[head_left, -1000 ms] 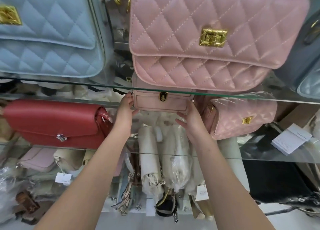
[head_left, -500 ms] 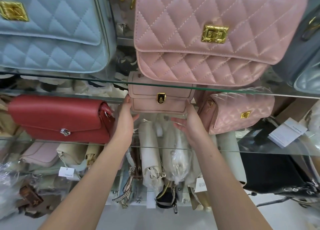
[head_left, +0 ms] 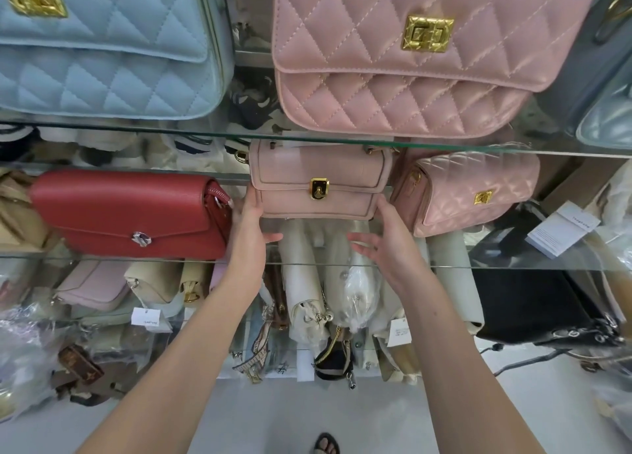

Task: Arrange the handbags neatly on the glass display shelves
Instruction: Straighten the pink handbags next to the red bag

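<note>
The small pink bag (head_left: 321, 166) is set on the middle glass shelf (head_left: 451, 265), between the red bag (head_left: 126, 210) and the puffy pink bag (head_left: 468, 186). The left hand (head_left: 251, 228) is held wide, with straight fingers laid against the bag's lower left corner. The right hand (head_left: 386, 245) is wide too, with fingers spread just beside the lower right corner; whether it touches cannot be told. Nothing is gripped. The bag looks light and a bit stiff, with smooth sides that may slip. It is best held low down by both short sides, and the gold clasp (head_left: 319, 188) is best left alone.
</note>
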